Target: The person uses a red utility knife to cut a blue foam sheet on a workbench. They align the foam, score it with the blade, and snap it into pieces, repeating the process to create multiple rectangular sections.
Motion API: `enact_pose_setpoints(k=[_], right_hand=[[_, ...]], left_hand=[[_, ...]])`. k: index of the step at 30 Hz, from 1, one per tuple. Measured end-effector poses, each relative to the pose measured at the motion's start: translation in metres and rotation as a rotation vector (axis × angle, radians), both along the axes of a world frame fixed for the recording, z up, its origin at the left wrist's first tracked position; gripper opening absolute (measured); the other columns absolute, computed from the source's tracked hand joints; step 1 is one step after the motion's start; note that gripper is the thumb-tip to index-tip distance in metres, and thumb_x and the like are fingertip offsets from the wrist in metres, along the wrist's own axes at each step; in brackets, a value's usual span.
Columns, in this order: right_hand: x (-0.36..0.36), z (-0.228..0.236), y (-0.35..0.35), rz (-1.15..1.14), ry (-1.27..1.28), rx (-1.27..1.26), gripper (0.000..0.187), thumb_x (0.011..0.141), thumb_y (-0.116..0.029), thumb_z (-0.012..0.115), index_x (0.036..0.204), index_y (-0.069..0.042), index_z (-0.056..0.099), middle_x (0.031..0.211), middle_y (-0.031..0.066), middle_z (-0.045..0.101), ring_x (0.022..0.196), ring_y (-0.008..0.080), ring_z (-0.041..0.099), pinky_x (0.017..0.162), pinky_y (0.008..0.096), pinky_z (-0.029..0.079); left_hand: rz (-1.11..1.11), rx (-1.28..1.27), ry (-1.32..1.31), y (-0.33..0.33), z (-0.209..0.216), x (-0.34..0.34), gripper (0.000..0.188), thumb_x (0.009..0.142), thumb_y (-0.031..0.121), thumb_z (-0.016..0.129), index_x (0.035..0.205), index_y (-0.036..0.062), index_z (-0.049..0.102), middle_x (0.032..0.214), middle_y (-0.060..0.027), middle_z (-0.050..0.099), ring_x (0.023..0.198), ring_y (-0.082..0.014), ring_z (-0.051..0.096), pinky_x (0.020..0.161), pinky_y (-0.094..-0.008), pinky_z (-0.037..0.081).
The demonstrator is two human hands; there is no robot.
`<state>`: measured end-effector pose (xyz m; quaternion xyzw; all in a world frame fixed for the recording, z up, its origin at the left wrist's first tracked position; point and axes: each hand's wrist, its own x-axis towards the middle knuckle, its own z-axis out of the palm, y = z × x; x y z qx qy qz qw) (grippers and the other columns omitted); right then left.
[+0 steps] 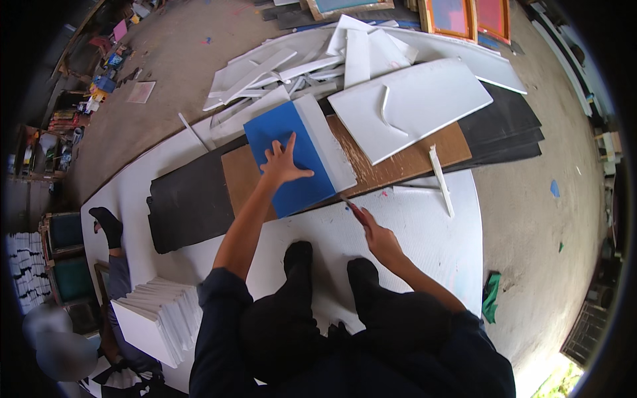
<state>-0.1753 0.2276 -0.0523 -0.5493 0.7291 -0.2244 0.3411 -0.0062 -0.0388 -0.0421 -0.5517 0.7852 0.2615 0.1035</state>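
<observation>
My left hand [281, 166] lies spread on a blue rectangular panel [302, 192], its fingers apart and pressing on the surface. Beneath the panel is a white foam-like board [326, 136], whose right strip sticks out past the blue edge. Both rest on a scuffed brown board [361, 159], laid over dark sheets [189, 196]. My right hand [381, 240] is closed around the red handle of a knife [356, 212]. The blade points up and left, near the white board's lower right corner; whether it touches anything I cannot tell.
A large white board [411, 106] carrying a curved offcut [385, 109] lies at right. Behind are heaped white scraps [308, 66] and framed screens [451, 16]. Stacked white panels [162, 318] stand lower left, beside a seated person [119, 272]. Green scrap [491, 297] lies on the floor.
</observation>
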Motion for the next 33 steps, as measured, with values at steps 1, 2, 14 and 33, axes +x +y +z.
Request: enact_pose_setpoints(k=[1,2,14,33], right_hand=[[-0.008,0.001,0.003,-0.053,-0.048,-0.044,0.043,0.088,-0.012,0.042,0.13,-0.008,0.03,0.07,0.0197,0.06,0.065,0.0395,0.06,0.059,0.0524,0.046],[-0.012,0.006,0.002,-0.128,-0.032,-0.1,0.029,0.092,-0.015,0.039,0.12,-0.005,0.037,0.066,0.0171,0.059,0.06,0.032,0.062,0.054,0.0452,0.046],[0.011,-0.024,-0.16,-0.426,-0.701,-0.242,0.02,0.095,-0.017,0.038,0.093,0.002,0.043,0.069,0.0111,0.057,0.06,0.0176,0.061,0.055,0.0293,0.052],[-0.02,0.02,-0.153,-0.454,-1.098,0.014,0.019,0.094,-0.021,0.042,0.106,-0.006,0.041,0.079,0.0074,0.052,0.055,0.0121,0.051,0.048,0.0264,0.041]], left_hand=[[0.006,-0.101,0.056,0.009,0.0,0.0,0.106,0.052,0.05,0.077,0.139,0.03,0.019,0.128,-0.0147,0.025,0.116,-0.0379,0.03,0.086,-0.0609,0.03],[0.016,-0.201,0.106,0.022,-0.004,0.002,0.099,0.055,0.048,0.077,0.137,0.0272,0.025,0.126,-0.014,0.026,0.115,-0.0366,0.031,0.089,-0.0607,0.027],[-0.199,-0.469,0.193,0.065,-0.024,0.005,0.067,0.07,0.035,0.066,0.131,0.0201,0.04,0.139,0.0014,0.029,0.134,-0.0231,0.016,0.098,-0.0681,0.003],[-0.24,-0.478,0.234,0.056,-0.04,0.026,0.094,0.071,0.061,0.057,0.139,0.0071,0.021,0.146,-0.0108,0.016,0.136,-0.0274,0.009,0.103,-0.0613,0.001]])
